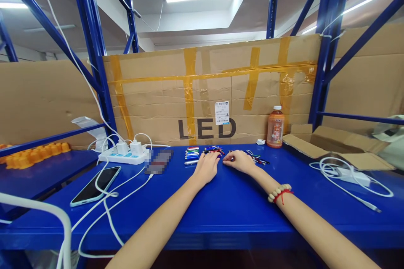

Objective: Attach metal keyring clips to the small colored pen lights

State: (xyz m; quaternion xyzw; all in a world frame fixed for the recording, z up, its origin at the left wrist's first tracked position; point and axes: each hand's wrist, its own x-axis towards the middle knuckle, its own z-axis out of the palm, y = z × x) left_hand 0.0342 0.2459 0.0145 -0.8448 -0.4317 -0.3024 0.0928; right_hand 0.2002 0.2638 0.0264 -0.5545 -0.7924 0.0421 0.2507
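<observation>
Both my arms reach forward over a blue table [227, 201]. My left hand [206, 167] rests palm down with its fingers on a small cluster of coloured pen-like sticks [213, 150]. A neat row of several similar sticks [191, 154] lies just left of it. My right hand [240, 161] lies beside the left one, its fingertips touching loose small items [257, 159] spread on the table. Whether either hand pinches an item is hidden by the fingers. A bead bracelet with a red string [280, 192] circles my right wrist.
A taped cardboard sheet marked LED [208, 92] walls the back. An orange drink bottle [275, 127] stands right of the items, next to an open cardboard box [334, 143]. A power strip with chargers [124, 154], a phone [94, 185] and white cables [350, 174] lie around. Orange caps [31, 153] sit far left.
</observation>
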